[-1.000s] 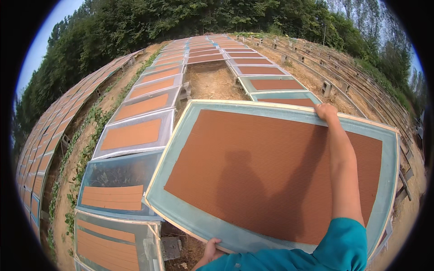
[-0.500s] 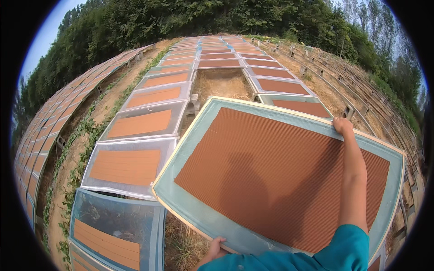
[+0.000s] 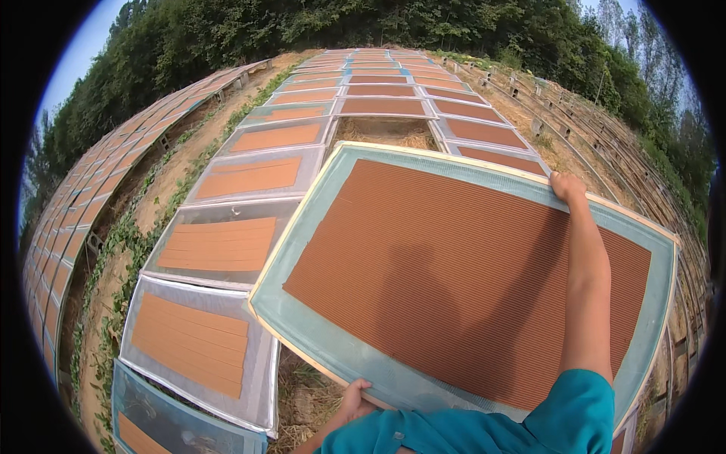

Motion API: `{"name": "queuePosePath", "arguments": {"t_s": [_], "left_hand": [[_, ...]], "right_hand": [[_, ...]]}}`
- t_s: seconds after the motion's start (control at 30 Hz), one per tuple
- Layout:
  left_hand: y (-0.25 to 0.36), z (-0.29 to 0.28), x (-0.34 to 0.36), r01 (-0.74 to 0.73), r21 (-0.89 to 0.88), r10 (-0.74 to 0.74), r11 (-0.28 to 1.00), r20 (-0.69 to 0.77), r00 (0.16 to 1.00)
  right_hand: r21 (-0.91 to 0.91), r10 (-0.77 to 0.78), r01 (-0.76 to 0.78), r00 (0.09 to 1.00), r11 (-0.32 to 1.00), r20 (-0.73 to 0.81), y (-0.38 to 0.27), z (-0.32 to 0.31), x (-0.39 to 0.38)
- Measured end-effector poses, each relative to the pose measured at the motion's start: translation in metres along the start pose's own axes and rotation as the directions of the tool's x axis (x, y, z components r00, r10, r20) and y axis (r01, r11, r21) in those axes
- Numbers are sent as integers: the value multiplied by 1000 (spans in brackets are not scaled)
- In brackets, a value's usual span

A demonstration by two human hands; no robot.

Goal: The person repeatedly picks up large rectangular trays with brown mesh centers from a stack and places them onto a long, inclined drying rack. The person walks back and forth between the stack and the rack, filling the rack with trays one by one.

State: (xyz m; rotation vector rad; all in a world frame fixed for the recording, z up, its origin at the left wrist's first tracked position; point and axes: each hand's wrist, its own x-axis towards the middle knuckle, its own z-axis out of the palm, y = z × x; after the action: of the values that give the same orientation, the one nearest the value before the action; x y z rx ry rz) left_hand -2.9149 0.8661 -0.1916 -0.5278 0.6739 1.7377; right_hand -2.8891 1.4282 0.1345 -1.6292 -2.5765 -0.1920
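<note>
A large wooden-framed mesh screen (image 3: 274, 303) is held tilted in front of me. On its pale blue-green netting lies a wide reddish-brown sheet (image 3: 423, 219) with fine parallel ridges, like thin strips set side by side. My right hand (image 3: 569, 188) reaches across it, fingers wrapped over the far wooden edge. At the near edge my left hand (image 3: 354, 398) grips the frame close to my body; its lower fingers are hidden under the screen. Shadows of my head and arm fall on the sheet.
Rows of similar screens with orange-brown sheets (image 3: 190, 342) lie on racks to the left and ahead. A gap in the rack shows dry straw (image 3: 386, 131). Bare wooden rails and block supports (image 3: 538, 126) stand on the right. Green vines (image 3: 121, 246) line the left path; trees rise behind.
The racks have slid down and toward me in the picture, as I have moved forward. Both hands keep their hold, and the screen has shifted slightly over the gap.
</note>
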Motion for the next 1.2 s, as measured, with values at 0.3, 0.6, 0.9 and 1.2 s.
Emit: {"name": "queuePosePath", "arguments": {"t_s": [0.3,0.6,0.9,1.2], "left_hand": [[221,148,187,15,28,-14,1000,-33,999],[426,324,415,130,-1,-130,992,-30,991],[581,421,601,-10,-87,13,996,37,999],[828,498,788,65,-189,-87,980,-112,990]], "right_hand": [[-21,77,-78,997,997,-31,-111,58,280],[-55,53,-58,995,997,-88,-242,86,589],[-144,-93,89,995,986,-27,-401,89,838],[-134,-86,85,996,987,4,-640,173,1085]]}}
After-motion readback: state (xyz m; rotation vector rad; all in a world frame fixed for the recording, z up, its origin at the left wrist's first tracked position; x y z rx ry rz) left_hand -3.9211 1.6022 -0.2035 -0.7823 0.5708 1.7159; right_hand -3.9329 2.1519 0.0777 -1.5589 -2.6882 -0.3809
